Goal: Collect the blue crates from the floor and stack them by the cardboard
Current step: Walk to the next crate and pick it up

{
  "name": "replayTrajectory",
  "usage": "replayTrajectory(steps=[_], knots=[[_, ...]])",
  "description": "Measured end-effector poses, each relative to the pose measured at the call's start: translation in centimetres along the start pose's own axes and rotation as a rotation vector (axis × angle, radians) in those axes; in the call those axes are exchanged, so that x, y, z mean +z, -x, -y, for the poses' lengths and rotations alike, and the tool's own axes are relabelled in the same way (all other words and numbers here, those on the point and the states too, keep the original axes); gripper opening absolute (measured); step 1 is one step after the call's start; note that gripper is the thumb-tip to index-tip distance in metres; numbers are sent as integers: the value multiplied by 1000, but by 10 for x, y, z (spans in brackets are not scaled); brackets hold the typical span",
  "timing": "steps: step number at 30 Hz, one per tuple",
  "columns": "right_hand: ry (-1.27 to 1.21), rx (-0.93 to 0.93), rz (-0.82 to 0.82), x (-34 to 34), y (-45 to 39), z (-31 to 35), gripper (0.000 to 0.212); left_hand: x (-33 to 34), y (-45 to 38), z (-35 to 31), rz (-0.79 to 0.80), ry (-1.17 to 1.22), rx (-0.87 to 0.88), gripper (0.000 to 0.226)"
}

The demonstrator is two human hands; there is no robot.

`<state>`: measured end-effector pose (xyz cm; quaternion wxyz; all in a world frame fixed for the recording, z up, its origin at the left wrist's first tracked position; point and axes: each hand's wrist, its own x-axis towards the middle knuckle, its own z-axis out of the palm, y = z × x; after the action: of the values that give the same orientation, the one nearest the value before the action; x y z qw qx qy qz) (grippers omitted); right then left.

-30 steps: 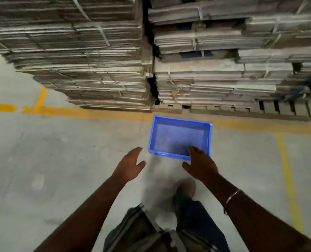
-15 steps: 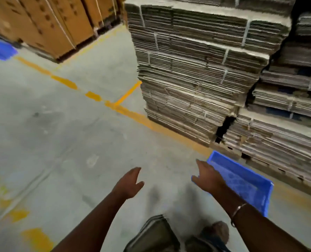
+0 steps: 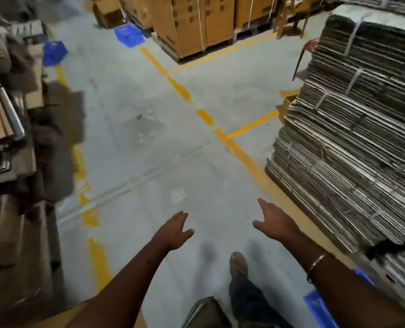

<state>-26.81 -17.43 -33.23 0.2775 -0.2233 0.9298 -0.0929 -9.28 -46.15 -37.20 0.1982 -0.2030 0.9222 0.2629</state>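
Both of my hands are held out in front of me over the grey floor, holding nothing. My left hand [image 3: 174, 229] has its fingers apart, and so does my right hand [image 3: 275, 223]. A blue crate [image 3: 320, 305] lies on the floor at the bottom right beside the stacked flat cardboard [image 3: 353, 129], mostly hidden behind my right forearm. Two more blue crates stand far off: one [image 3: 128, 36] by the tall brown boxes at the top, another [image 3: 54, 52] at the far left edge of the aisle.
Tall brown cartons on pallets [image 3: 196, 22] stand at the back. Dark cardboard piles and a metal roller [image 3: 11, 112] line the left side. Yellow floor lines [image 3: 206, 117] cross the concrete aisle. My foot [image 3: 238, 263] is below my hands.
My view has swung left, away from the cardboard stack. The near blue crate has slid to the bottom right corner, and two far crates have come into view. Both hands stay empty.
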Motion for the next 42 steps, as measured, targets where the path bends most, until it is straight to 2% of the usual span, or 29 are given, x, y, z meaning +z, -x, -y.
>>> replayTrajectory(steps=[9,15,21,27,34,42], knots=[[71,-148,75,-70,-167,58,87,-84,-94,26,-113,124,-156,73],[111,-272,90,-97,-271,139,84,-130,-152,63,-178,239,-262,73],[179,-347,78,-111,-379,240,80,-198,-236,145,-207,271,-288,72],[229,-311,93,-140,-473,338,75,-294,-307,226,-232,306,-271,75],[149,-333,78,-169,-580,455,77,-392,-365,319,-253,298,-318,71],[152,-331,106,-194,-716,539,78,-477,-464,390,-233,325,-358,73]])
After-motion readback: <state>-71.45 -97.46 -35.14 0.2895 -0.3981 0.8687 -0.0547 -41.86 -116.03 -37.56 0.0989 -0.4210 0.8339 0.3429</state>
